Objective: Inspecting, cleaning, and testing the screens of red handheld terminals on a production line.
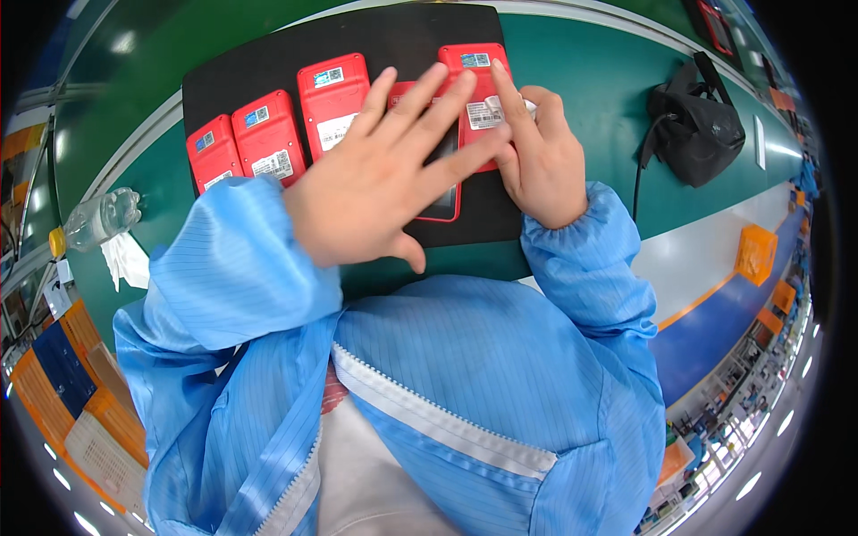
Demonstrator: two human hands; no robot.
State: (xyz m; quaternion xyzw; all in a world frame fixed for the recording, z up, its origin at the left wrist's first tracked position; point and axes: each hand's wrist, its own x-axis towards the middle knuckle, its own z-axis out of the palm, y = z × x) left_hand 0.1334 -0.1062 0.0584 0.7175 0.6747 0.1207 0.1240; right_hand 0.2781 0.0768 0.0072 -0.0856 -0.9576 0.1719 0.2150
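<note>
My left hand [384, 174] is open, its fingers spread above a red handheld device [455, 198] with a dark screen, mostly hidden beneath it. My right hand [547, 161] is at another red handheld device [456, 59], lying label side up at the right of the black mat. The right index finger is stretched over that device, while the other fingers curl round a crumpled white scrap [531, 108], cloth or paper. Left of my hands lie more red devices, label side up: one tall [332, 96], one beside it [268, 134] and one farthest left [213, 154].
The black mat [241, 76] lies on a green tabletop [590, 80]. A black bag [702, 125] with a strap is at the right. A clear plastic bottle [103, 219] lies at the left beside a white tissue [127, 260]. Orange bins [756, 254] stand beyond the table.
</note>
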